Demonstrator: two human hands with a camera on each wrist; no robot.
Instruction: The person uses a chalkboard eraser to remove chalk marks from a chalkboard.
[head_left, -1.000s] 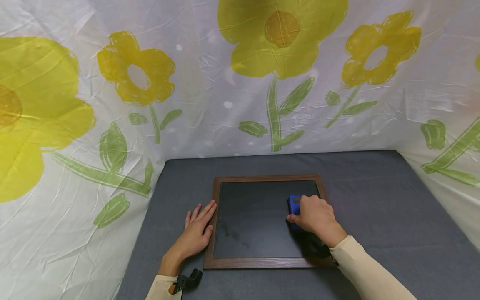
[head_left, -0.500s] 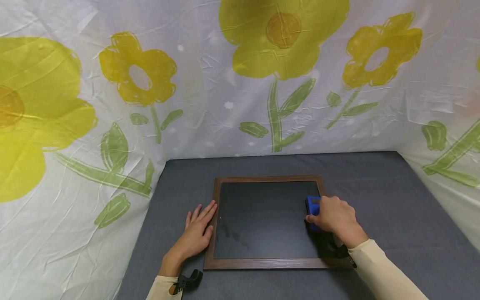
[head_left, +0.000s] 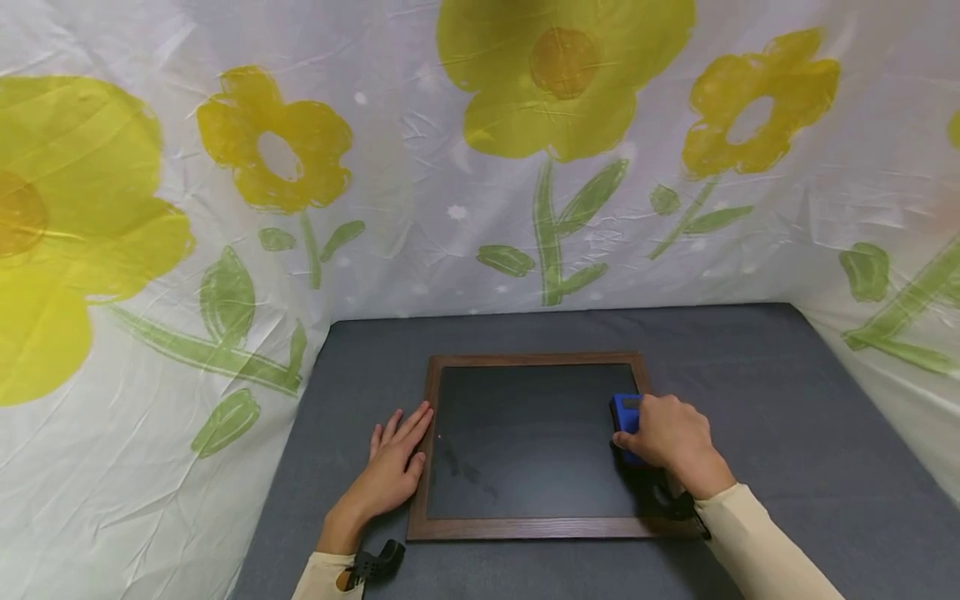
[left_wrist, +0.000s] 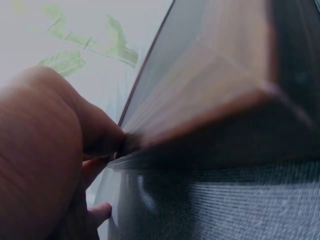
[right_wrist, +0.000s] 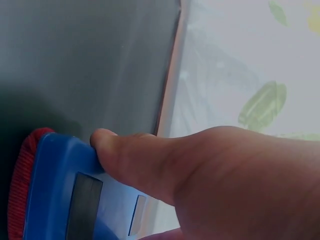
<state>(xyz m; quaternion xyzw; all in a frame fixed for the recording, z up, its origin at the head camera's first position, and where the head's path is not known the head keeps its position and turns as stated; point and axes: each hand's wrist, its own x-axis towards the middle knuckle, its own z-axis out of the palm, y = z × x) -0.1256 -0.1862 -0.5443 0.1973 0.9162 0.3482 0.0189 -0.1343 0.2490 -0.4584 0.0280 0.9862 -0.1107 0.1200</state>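
A small blackboard (head_left: 532,442) in a brown wooden frame (head_left: 525,528) lies on the dark cloth. My right hand (head_left: 671,437) grips a blue board eraser (head_left: 626,410) at the board's right side, near the frame. In the right wrist view the eraser (right_wrist: 55,170) shows a red fibrous pad (right_wrist: 22,190) facing the board, with my thumb along its blue body. My left hand (head_left: 390,467) rests with extended fingers against the left edge of the frame. The left wrist view has the thumb right at the frame's side. Faint dark smudges (head_left: 461,471) mark the board's lower left.
A grey cloth (head_left: 750,400) covers the table around the board. Behind it and at both sides hang white curtains (head_left: 420,233) printed with yellow flowers. Each wrist wears a black strapped device (head_left: 378,560).
The right hand slid the eraser rightward across the board, from short of the right frame edge to close by it, then stayed there. The left hand has kept its place.
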